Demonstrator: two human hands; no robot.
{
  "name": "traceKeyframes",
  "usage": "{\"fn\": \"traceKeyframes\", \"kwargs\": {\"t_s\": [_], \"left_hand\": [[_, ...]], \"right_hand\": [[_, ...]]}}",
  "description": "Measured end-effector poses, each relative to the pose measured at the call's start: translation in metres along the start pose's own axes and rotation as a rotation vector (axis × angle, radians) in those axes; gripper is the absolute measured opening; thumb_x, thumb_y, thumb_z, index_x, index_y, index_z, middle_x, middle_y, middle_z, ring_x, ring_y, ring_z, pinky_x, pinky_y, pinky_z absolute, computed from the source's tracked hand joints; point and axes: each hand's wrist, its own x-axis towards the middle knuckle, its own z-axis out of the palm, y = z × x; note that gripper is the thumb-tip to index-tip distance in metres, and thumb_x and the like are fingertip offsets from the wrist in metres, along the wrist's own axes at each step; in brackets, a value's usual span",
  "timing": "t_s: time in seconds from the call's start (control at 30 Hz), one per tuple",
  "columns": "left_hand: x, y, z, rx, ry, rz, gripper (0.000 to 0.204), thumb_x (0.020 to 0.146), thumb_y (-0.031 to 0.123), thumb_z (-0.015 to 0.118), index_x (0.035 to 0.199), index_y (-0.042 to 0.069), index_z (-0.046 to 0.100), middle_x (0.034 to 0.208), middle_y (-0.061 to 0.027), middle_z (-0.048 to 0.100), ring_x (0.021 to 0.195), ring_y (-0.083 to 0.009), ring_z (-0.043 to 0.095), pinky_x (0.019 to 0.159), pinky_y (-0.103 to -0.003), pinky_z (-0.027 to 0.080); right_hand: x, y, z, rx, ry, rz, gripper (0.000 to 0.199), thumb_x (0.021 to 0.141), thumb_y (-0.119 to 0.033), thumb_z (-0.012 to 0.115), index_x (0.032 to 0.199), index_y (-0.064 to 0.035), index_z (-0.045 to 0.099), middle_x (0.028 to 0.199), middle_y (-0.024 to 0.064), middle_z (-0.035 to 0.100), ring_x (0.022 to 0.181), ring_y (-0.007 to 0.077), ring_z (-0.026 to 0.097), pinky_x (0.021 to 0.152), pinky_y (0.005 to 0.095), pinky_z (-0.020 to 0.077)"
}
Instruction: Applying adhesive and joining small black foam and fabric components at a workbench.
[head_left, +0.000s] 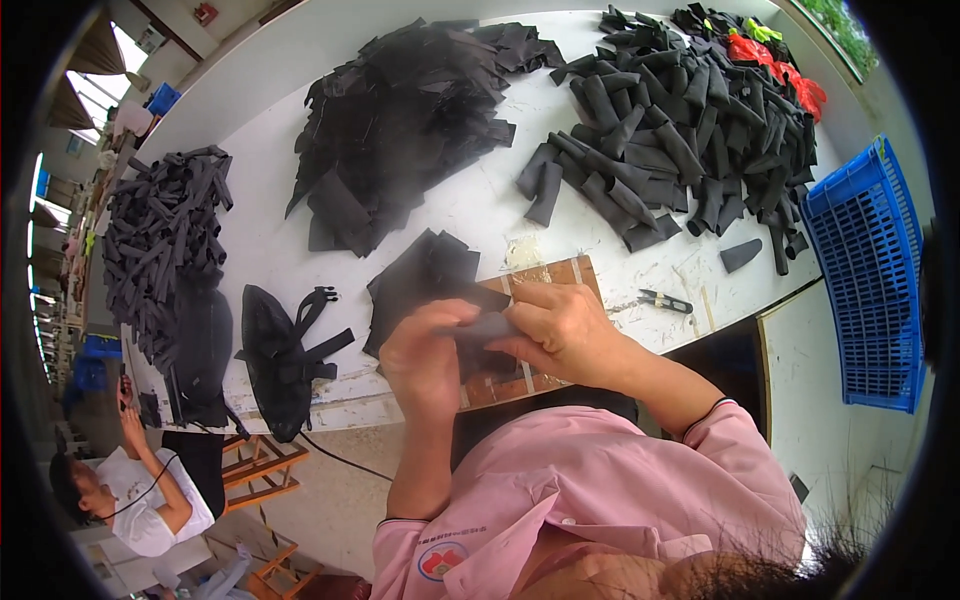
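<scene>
Both of my hands grip one dark grey fabric piece (487, 328) above the near edge of the white table (470, 215). My left hand (425, 358) pinches its left end, my right hand (562, 330) holds its right end with fingers curled over it. Under them lie a small stack of flat black fabric pieces (425, 275) and a brown wooden board (555, 275). Pink sleeves cover my forearms.
A big heap of flat black pieces (400, 120) lies at the back, rolled black tubes (670, 130) at the right and more tubes (160, 250) at the left. A black bag (280, 360) rests nearby, small snips (665, 301) right, a blue crate (865, 270) beyond. Another person (130, 490) sits lower left.
</scene>
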Motion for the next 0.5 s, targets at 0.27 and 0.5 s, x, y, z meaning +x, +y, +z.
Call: {"fn": "traceKeyframes", "kwargs": {"t_s": [0.27,0.5], "left_hand": [[-0.005,-0.003,0.016,0.248,-0.062,-0.004,0.025,0.076,0.016,0.065,0.090,-0.002,0.058,0.089,-0.0138,0.060,0.087,-0.0220,0.055,0.079,-0.031,0.042],[0.016,0.016,0.016,0.605,-0.434,0.007,0.008,0.075,0.004,0.062,0.081,0.001,0.060,0.081,-0.0099,0.059,0.075,-0.0187,0.056,0.064,-0.026,0.045]], "right_hand": [[-0.024,0.013,0.032,-0.067,0.121,0.002,0.024,0.060,-0.016,0.071,0.059,-0.0051,0.049,0.059,0.0056,0.044,0.047,0.0218,0.048,0.040,0.0335,0.0376],[-0.029,0.024,0.045,0.052,0.167,-0.046,0.021,0.057,-0.012,0.069,0.065,-0.0050,0.050,0.058,0.0044,0.043,0.047,0.0214,0.048,0.040,0.0329,0.0383]]}}
